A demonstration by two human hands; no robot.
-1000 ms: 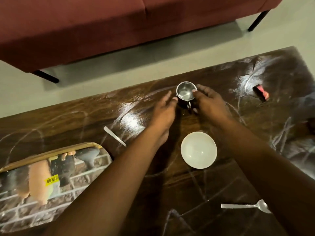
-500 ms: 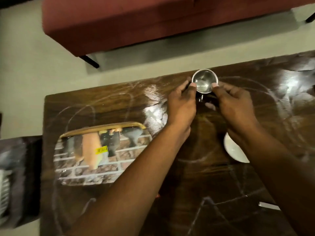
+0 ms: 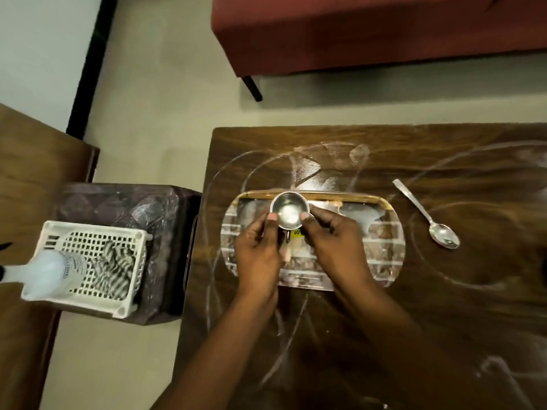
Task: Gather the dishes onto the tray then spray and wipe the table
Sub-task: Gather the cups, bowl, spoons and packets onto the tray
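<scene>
- Dark wooden desk (image 3: pixel 444 306): smeared with pale chalky streaks and rings; seen from above.
- Red sofa (image 3: pixel 370 31): set on the floor beyond the desk's far edge.
- Printed tray (image 3: pixel 384 241): laid flat near the desk's left end, its gold rim along the far side.
- White perforated basket (image 3: pixel 97 261): placed on a dark stool left of the desk; a striped cloth (image 3: pixel 114 267) and a translucent spray bottle (image 3: pixel 44 273) are held in it.
- Left hand (image 3: pixel 257 255): grip closed on the left side of the steel cup, thumb tip pressed at its rim.
- Right hand (image 3: pixel 334 244): grip closed on the cup's right side, thumb at the rim.
- Metal spoon (image 3: pixel 429 217): laid on the desk right of the tray, bowl toward the near side, apart from the tray.
- Small steel cup (image 3: pixel 289 210): held upright between both hands over the tray's far edge, handle toward the person; contact with the tray cannot be told.
</scene>
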